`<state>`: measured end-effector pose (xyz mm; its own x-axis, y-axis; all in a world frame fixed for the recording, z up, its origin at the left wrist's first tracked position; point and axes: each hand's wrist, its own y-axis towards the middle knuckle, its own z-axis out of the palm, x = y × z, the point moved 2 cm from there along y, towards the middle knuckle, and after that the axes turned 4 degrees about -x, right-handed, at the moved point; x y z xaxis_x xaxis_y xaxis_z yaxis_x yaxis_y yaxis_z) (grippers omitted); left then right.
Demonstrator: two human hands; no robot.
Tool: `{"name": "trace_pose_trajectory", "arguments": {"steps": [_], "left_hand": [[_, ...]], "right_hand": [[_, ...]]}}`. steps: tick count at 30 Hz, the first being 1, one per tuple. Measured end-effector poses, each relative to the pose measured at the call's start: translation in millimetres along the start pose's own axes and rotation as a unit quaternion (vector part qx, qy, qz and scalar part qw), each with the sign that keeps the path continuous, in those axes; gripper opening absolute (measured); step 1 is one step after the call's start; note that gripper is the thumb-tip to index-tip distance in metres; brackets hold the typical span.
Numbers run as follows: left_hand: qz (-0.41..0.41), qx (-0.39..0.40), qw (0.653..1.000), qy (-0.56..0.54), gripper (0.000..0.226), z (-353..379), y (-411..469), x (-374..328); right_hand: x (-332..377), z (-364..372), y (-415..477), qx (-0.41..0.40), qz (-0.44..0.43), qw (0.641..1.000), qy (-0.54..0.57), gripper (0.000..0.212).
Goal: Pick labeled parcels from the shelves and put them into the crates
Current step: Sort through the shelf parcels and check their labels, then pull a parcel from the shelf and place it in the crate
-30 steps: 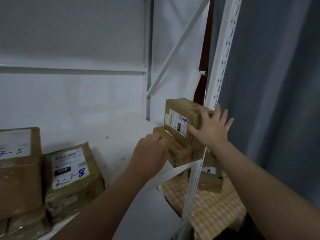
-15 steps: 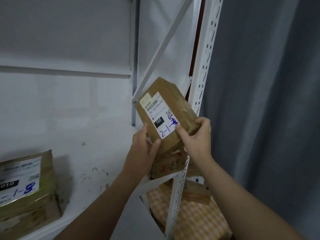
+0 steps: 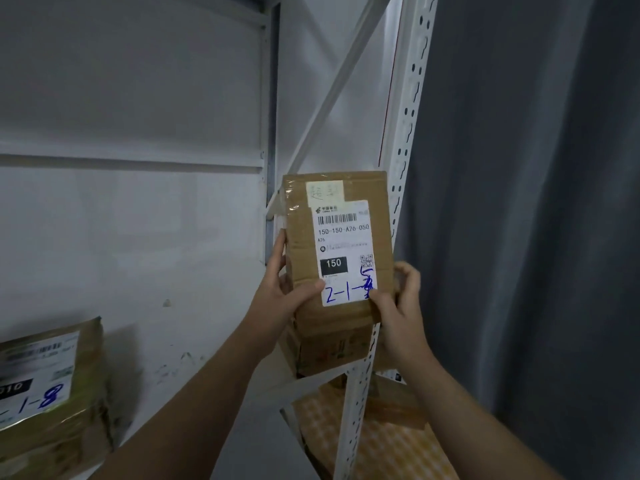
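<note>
I hold a brown cardboard parcel (image 3: pixel 339 216) upright in front of me, above the white shelf (image 3: pixel 194 334). Its white label faces me and reads "150" with a blue handwritten "2-1-5". My left hand (image 3: pixel 280 292) grips its lower left edge, thumb on the label. My right hand (image 3: pixel 398 303) grips the lower right corner. Directly below it another brown parcel (image 3: pixel 329 344) rests on the shelf's right end. No crate is in view.
A parcel marked "2-1-8" (image 3: pixel 52 386) sits at the shelf's left. A white perforated upright (image 3: pixel 398 188) and a diagonal brace (image 3: pixel 332 91) stand on the right. A grey curtain (image 3: pixel 536 202) hangs beyond. Below, more parcels (image 3: pixel 398 407) lie on a yellow checkered surface (image 3: pixel 391 448).
The parcel has come up off the one beneath it and turned from tilted to upright, its label now square to me. Both hands shifted to its lower corners.
</note>
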<state>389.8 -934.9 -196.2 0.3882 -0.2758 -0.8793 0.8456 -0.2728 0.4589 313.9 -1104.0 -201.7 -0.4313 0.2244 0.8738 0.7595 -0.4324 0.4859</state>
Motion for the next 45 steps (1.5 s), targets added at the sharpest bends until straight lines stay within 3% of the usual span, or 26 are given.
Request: {"name": "trace_pose_trajectory", "arguments": {"steps": [5, 24, 36, 45], "left_hand": [[0.008, -0.01, 1.0, 0.014, 0.093, -4.4, -5.5, 2.8], [0.052, -0.023, 0.998, 0.042, 0.082, 5.1, -63.7, -25.1], [0.003, 0.035, 0.999, 0.027, 0.084, -20.6, -157.2, -42.5], [-0.079, 0.117, 0.989, 0.034, 0.085, -3.4, -270.7, -25.9]], "right_hand": [[2.1, 5.0, -4.7, 0.038, -0.016, 0.999, 0.002, 0.062], [16.7, 2.1, -52.3, 0.025, -0.031, 0.999, 0.033, 0.06], [39.5, 7.7, -174.8, -0.099, -0.032, 0.994, -0.016, 0.052], [32.6, -27.1, -314.6, -0.181, 0.088, 0.978, -0.058, 0.042]]}}
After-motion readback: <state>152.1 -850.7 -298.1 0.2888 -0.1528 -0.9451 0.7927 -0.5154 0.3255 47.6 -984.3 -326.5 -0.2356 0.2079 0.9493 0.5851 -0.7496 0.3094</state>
